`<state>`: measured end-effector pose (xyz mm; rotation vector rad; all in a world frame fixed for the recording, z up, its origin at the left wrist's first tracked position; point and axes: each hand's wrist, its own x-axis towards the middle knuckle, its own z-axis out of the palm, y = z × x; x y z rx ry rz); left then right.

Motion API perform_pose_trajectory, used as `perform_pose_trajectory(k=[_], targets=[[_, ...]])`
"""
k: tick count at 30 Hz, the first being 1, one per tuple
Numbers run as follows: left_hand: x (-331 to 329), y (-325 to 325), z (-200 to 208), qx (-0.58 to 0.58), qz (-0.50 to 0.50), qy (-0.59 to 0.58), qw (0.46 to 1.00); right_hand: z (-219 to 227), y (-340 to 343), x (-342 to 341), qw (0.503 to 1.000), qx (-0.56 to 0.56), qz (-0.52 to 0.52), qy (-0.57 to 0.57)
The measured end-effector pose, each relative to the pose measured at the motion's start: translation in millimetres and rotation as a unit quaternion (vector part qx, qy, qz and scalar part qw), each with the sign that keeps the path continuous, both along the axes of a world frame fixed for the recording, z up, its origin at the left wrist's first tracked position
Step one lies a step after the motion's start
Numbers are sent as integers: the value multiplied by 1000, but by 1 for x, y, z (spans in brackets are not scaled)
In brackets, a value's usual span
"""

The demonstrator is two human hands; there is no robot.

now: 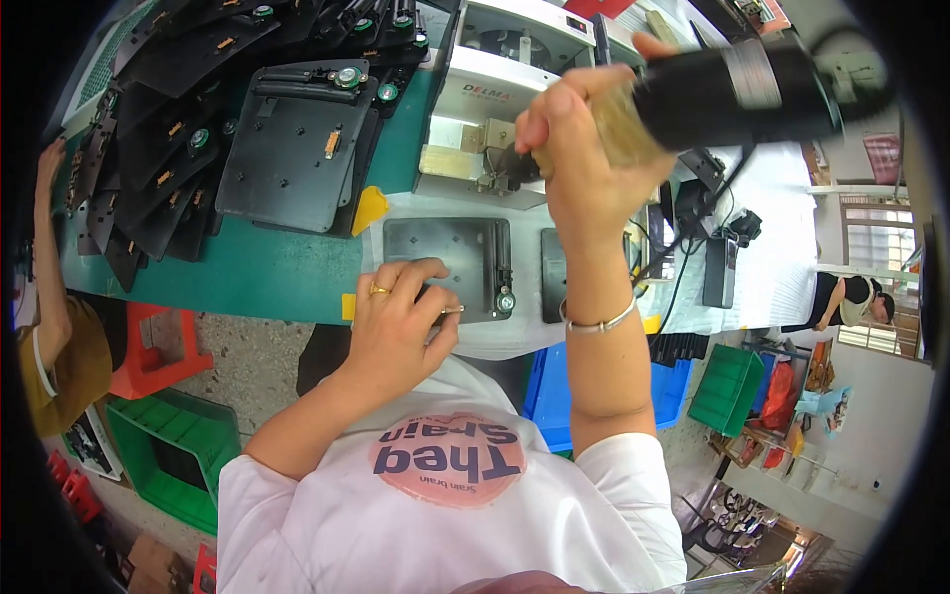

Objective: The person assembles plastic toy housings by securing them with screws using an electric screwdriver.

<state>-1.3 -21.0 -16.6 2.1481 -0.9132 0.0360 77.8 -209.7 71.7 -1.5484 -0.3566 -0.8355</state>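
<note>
In my right hand [584, 148] is a black electric screwdriver [737, 94] with a yellowish grip section, its fingers wrapped round it. Its front end is by the pick-up spot of a white screw feeder [485, 109]; my hand partly covers it. A black rectangular plate [450, 247] lies flat before me, with a rod-like part and a round green-and-silver piece along its right side. Over the plate's lower left edge is my left hand [396, 317], fingers bent, thumb and forefinger close together. A small shiny bit shows at their tips, too small to name.
Dark plates [292, 148] are stacked at the left on the green table [267, 267]. Another dark plate [554, 272] lies partly behind my right forearm. A cable hangs from the screwdriver. A blue bin [549, 396] stands below the table edge. Other people are at far left and far right.
</note>
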Motion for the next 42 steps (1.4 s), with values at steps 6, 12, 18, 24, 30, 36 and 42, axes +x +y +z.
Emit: perform_pose_trajectory(k=[6, 12, 18, 24, 30, 36, 42], targets=[[-1, -1, -1, -1, 6, 21, 1000, 3, 1, -5, 995, 95, 35, 24], [4, 3, 4, -13, -8, 27, 1000, 5, 0, -68, 989, 141, 40, 9], [2, -1, 3, -25, -40, -23, 999, -13, -1, -116, 987, 151, 22, 48], [-3, -16, -3, 6, -61, -77, 995, -26, 3, -127, 987, 144, -8, 69], [-5, -19, -3, 18, -51, -91, 994, -32, 5, -126, 989, 136, -14, 63], [-5, -20, -5, 13, -47, -90, 995, -36, 6, -125, 990, 128, -18, 63], [-4, -20, -7, 6, -42, -95, 995, -36, 9, -126, 989, 129, -19, 69]])
